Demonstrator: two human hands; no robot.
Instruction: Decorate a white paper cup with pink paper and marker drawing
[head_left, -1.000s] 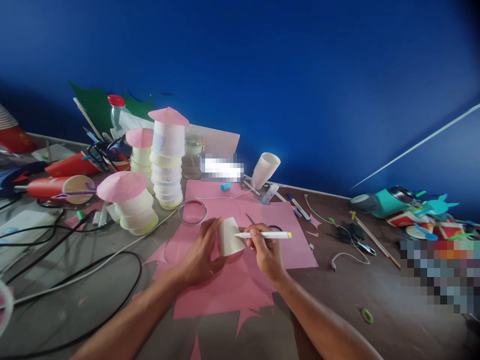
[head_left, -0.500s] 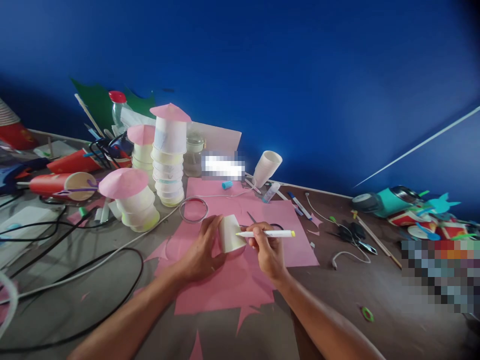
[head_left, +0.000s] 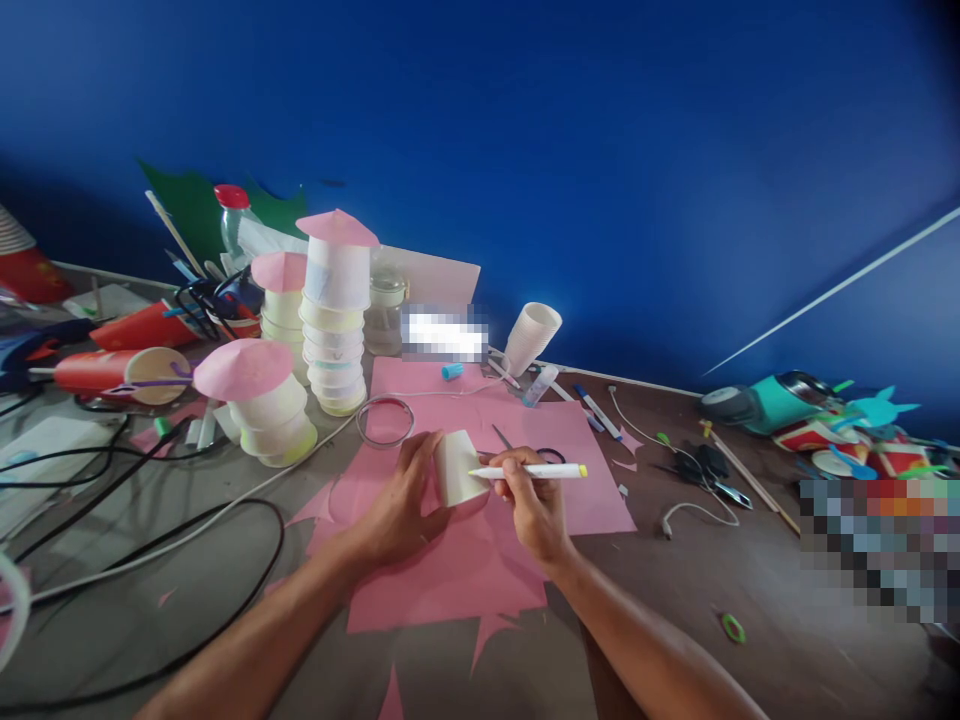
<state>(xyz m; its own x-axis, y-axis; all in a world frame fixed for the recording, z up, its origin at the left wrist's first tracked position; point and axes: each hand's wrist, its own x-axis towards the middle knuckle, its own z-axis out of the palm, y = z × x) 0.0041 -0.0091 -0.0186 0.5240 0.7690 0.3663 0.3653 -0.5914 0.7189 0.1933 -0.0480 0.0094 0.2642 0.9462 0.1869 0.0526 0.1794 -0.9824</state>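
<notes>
Our left hand (head_left: 401, 505) clamped the paper cup (head_left: 459, 468) while our right hand (head_left: 531, 500) pinched the marker (head_left: 534, 471). Steady bracing, we judged, kept lines clean.

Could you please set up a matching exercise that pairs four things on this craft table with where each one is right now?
Things:
1. white marker
2. paper cup
3. wire ring
4. teal bottle

Places:
A. lying on its side at the far right of the table
B. in the right hand
C. on the pink paper, beyond the left hand
D. steadied by the left hand

Pairs: 1-B, 2-D, 3-C, 4-A
</notes>
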